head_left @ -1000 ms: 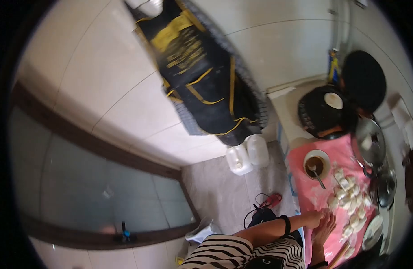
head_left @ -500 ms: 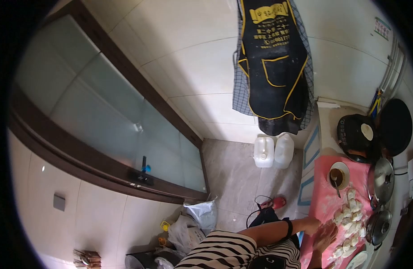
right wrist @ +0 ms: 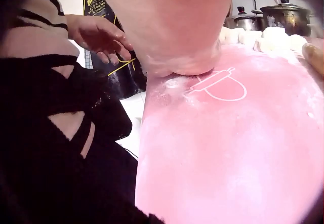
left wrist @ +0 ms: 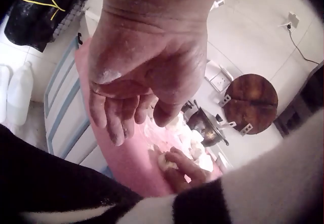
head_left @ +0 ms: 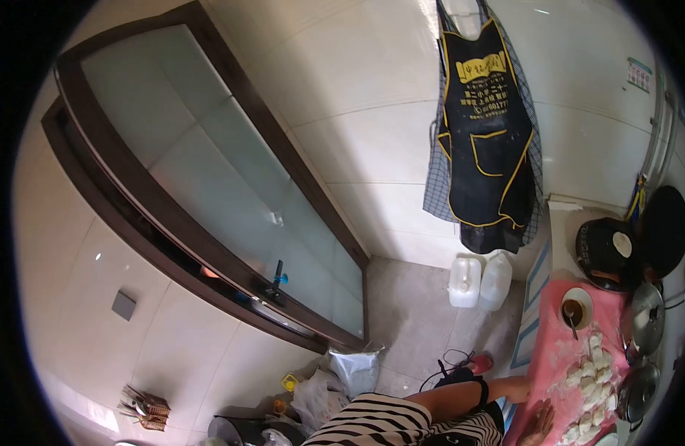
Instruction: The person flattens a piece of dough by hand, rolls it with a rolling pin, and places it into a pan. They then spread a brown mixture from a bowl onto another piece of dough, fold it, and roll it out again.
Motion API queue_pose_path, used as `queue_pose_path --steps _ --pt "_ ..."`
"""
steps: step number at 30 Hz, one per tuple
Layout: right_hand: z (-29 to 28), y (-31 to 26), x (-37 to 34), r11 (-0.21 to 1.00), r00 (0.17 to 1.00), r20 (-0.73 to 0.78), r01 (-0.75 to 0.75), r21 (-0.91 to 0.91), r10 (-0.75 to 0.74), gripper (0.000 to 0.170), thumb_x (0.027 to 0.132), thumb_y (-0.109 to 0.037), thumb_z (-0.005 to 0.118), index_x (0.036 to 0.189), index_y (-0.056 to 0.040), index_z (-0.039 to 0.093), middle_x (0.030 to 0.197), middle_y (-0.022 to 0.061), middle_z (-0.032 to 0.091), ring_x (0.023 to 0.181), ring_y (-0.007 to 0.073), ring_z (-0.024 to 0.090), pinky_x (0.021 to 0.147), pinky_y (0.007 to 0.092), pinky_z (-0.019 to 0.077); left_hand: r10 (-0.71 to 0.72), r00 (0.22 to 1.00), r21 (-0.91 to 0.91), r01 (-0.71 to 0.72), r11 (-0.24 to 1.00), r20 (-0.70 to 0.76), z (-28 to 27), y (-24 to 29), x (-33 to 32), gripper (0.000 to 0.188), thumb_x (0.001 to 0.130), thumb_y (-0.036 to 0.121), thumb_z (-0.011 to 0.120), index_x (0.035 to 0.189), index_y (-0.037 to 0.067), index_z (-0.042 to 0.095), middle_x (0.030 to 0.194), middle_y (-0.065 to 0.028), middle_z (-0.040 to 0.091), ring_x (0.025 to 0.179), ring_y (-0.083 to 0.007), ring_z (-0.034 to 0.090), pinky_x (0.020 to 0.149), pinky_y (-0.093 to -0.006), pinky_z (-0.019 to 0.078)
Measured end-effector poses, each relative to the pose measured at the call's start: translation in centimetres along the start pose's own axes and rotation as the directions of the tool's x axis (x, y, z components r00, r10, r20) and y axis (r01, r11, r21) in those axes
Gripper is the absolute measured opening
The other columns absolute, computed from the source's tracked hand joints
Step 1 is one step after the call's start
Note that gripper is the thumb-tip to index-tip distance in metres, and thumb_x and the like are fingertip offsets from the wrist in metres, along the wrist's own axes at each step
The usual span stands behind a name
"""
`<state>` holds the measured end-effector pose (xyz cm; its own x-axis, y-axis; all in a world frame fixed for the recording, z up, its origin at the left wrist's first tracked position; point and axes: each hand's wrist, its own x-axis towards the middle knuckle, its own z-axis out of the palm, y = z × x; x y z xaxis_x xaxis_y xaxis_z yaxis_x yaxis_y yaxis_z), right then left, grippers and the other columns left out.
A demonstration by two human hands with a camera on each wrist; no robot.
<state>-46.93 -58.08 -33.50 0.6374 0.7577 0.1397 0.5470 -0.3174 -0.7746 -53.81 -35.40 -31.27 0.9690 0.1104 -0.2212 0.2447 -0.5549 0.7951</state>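
The right hand (head_left: 538, 425) pressed flat on the pink mat (head_left: 545, 369); the left hand (head_left: 515, 390) hung loose and empty by its edge. Farther along the mat, clustered dough pieces (head_left: 586, 385) looked already shaped; at its far end, a bowl (head_left: 583, 294) held brown mixture, suggesting more remained.

Here's my pink mat (head_left: 547, 364), flat and floury, running along the desk's (head_left: 567, 219) cabinet-side edge, my right grip (head_left: 537, 425) resting on it; pale, dusty dough pieces (head_left: 597, 379) crowd together towards the wall-side edge!
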Motion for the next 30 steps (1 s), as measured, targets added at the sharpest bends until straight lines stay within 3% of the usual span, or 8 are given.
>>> queue_pose_path --steps 2,3,15,18,21,25,27,30 --pt "0.8 -1.0 -0.6 0.943 0.976 -0.161 -0.088 0.32 0.145 0.038 0.097 -0.01 0.058 0.134 -0.0031 0.06 0.139 0.0177 0.058 0.134 0.0322 0.05 0.111 0.0411 0.0432 -0.055 0.998 -0.027 0.054 0.998 -0.023 0.0 0.3 -0.2 0.022 0.081 0.014 0.057 0.084 -0.001 0.072 0.08 -0.0256 0.068 0.077 -0.04 0.069 0.068 -0.0485 0.0518" --pt "-1.5 -5.7 1.0 0.818 0.953 -0.084 0.203 -0.538 -0.292 0.031 0.096 -0.006 0.058 0.125 -0.004 0.067 0.131 0.0165 0.064 0.127 0.0307 0.056 0.106 0.0393 0.0476 -0.056 0.998 -0.036 0.055 0.998 -0.037 -0.3 0.5 -0.3 0.023 0.081 0.015 0.057 0.085 -0.002 0.072 0.083 -0.0258 0.069 0.08 -0.04 0.069 0.07 -0.0486 0.0524" --pt "0.0 -2.3 4.6 0.884 0.997 -0.048 0.035 -0.466 -0.064 0.041 0.093 -0.022 0.059 0.13 -0.0033 0.058 0.124 0.0191 0.058 0.117 0.0392 0.054 0.099 0.0496 0.0438 0.002 0.999 0.06 0.0 0.998 -0.032 0.1 1.4 0.5 0.019 0.075 0.013 0.059 0.074 -0.003 0.07 0.074 -0.0274 0.065 0.073 -0.0397 0.068 0.067 -0.0484 0.0504" --pt "1.1 -0.5 5.9 0.824 0.945 -0.177 0.137 -0.55 -0.275 0.028 0.092 -0.019 0.06 0.115 -0.0044 0.065 0.112 0.0185 0.063 0.102 0.0394 0.058 0.087 0.0497 0.0457 0.09 0.996 0.093 -0.092 0.991 0.023 0.6 1.2 0.3 0.018 0.075 0.012 0.059 0.068 -0.001 0.069 0.071 -0.0248 0.065 0.065 -0.0375 0.065 0.061 -0.0483 0.0493" --pt "0.9 1.6 6.7 0.876 0.944 -0.118 0.233 -0.422 -0.307 0.017 0.089 -0.017 0.061 0.103 -0.0078 0.066 0.099 0.0147 0.065 0.091 0.0356 0.061 0.079 0.0475 0.046 0.137 0.979 0.212 -0.167 0.963 0.149 -1.4 3.1 -1.2 0.015 0.073 0.011 0.06 0.064 0.002 0.068 0.068 -0.0213 0.065 0.058 -0.034 0.062 0.054 -0.047 0.0476" --pt "0.0 1.1 7.1 0.977 0.945 -0.28 0.12 -0.176 -0.167 0.014 0.087 -0.019 0.067 0.088 -0.0055 0.071 0.086 0.0189 0.069 0.081 0.0362 0.066 0.074 0.0447 0.0505 0.086 0.969 0.202 -0.135 0.97 0.232 -1.4 2.8 -1.7 0.021 0.093 0.019 0.057 0.1 0.003 0.069 0.099 -0.0158 0.07 0.091 -0.027 0.066 0.083 -0.0425 0.0502" --pt "-0.3 2.9 6.2 0.883 0.873 -0.217 -0.37 0.288 0.436 0.022 0.092 -0.02 0.067 0.099 0.0 0.072 0.078 0.0064 0.068 0.071 0.0158 0.061 0.067 0.0321 0.05 0.255 0.958 -0.107 -0.242 0.964 0.129 0.2 -0.1 -0.7 0.025 0.098 0.022 0.057 0.112 0.004 0.068 0.108 -0.0104 0.071 0.102 -0.0236 0.065 0.092 -0.0402 0.0501" --pt "-3.3 -4.3 5.6 0.532 0.633 -0.239 -0.323 0.783 0.736 0.04 0.1 -0.037 0.057 0.108 0.0002 0.07 0.096 0.0032 0.065 0.086 0.0119 0.055 0.077 0.0268 0.0455 -0.257 0.946 -0.642 0.322 0.696 0.196 -1.1 6.8 -1.2 0.036 0.1 0.042 0.054 0.117 0.011 0.063 0.102 -0.0001 0.067 0.093 -0.0191 0.062 0.083 -0.0315 0.0497"
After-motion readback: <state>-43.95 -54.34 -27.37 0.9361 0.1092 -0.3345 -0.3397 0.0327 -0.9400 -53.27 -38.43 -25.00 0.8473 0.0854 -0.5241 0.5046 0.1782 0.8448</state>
